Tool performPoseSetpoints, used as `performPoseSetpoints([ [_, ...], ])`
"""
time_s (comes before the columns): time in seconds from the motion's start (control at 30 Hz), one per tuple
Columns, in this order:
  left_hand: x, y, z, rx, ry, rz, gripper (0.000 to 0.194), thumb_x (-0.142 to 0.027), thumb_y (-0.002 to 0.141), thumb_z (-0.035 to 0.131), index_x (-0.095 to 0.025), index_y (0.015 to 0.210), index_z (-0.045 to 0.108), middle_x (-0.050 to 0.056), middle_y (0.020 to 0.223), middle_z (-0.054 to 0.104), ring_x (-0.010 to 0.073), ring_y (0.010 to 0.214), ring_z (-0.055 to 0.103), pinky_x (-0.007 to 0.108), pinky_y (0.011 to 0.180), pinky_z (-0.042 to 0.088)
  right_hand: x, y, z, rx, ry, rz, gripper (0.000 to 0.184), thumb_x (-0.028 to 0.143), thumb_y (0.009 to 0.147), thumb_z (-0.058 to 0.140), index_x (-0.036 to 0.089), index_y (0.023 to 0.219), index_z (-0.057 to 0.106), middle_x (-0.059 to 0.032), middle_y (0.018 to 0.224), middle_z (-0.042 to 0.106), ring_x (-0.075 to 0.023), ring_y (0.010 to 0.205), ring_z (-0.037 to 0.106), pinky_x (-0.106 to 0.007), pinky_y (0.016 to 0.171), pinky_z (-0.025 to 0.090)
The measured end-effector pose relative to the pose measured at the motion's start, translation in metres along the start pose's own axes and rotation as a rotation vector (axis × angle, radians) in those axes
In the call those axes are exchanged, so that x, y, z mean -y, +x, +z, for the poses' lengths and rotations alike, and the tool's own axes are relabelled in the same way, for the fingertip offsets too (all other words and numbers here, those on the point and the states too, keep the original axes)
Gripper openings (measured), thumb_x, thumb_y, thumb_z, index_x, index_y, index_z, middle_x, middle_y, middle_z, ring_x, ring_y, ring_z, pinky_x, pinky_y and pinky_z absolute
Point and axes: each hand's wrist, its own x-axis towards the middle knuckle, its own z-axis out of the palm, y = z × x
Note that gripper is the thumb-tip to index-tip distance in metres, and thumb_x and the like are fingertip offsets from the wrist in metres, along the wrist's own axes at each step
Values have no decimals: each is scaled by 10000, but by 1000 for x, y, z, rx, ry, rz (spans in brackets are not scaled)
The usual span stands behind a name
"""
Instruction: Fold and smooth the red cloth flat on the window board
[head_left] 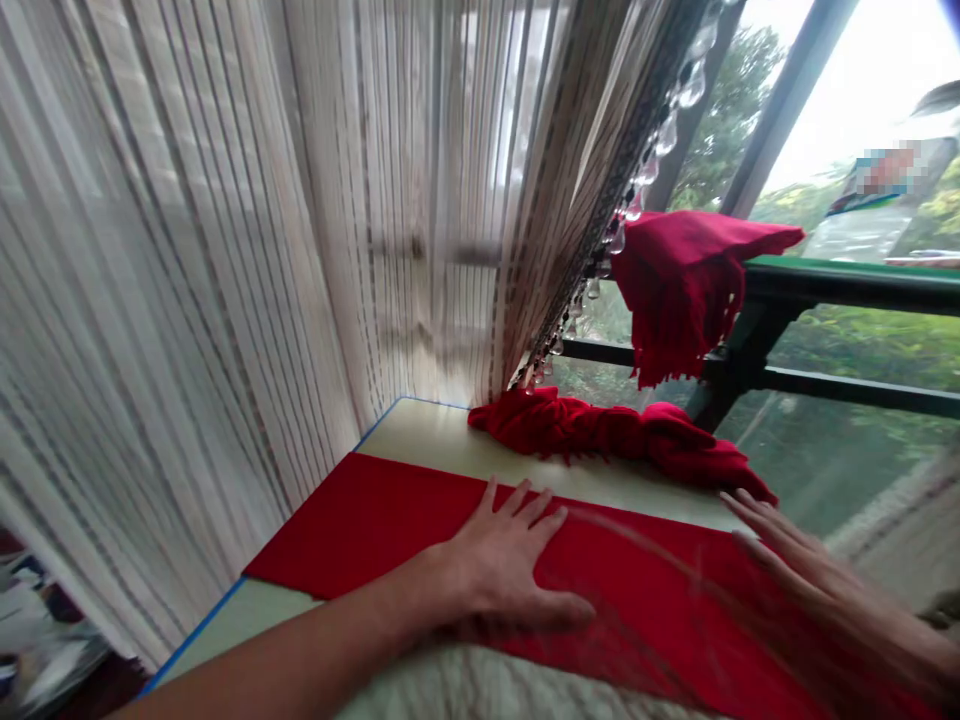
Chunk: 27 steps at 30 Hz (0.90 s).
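Note:
A red cloth (375, 520), perhaps a scarf, lies spread in a long flat strip across a pale tabletop (420, 428). My left hand (510, 560) rests on its middle with the fingers spread and the thumb pointing right. Over the right part of the strip is my right hand (814, 575), slightly blurred, fingers stretched out; whether it presses on the cloth I cannot tell. Behind the strip a crumpled red scarf (615, 432) lies along the table's far side, close to my right fingertips. Blurred strands of hair cross the lower right.
Striped string curtains (300, 220) with clear beads (667, 135) along one edge hang beyond the table. At the right, another fringed red scarf (682, 290) drapes over a dark railing (847, 285) by the window. A plastic package (870, 220) stands on the ledge. Clutter (45, 640) shows at lower left.

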Motion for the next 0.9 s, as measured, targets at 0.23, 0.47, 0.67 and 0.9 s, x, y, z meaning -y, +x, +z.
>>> performPoseSetpoints([
  [0.23,2,7,4,-79,-46,-80,909,-818,905,285,-197,1569,289,103,1634,242,298,1521,153,571,1222,62,164,53,6,286,183,-233,644,637,1001,228,303,1548,295,-13,1641,225,-230,1518,123,-539,1239,111],
  [0.47,6,7,8,-95,15,-90,905,-776,923,328,-140,1566,285,129,1629,245,314,1525,121,576,1218,38,161,36,18,310,167,-284,626,600,1015,253,299,1564,239,-16,1633,249,-217,1518,134,-522,1252,111],
  [0.67,7,8,8,-78,16,-93,908,-789,919,322,-168,1579,254,111,1637,223,315,1527,107,587,1217,28,169,32,8,262,138,-333,640,590,1022,274,286,1575,168,-11,1645,194,-209,1522,118,-527,1254,114],
  [0.9,9,9,11,-114,57,-87,891,-786,928,306,-171,1570,269,103,1635,234,307,1524,129,608,1213,57,175,30,9,358,194,-339,621,600,1016,315,306,1557,236,-27,1636,201,-250,1512,156,-588,1236,133],
])
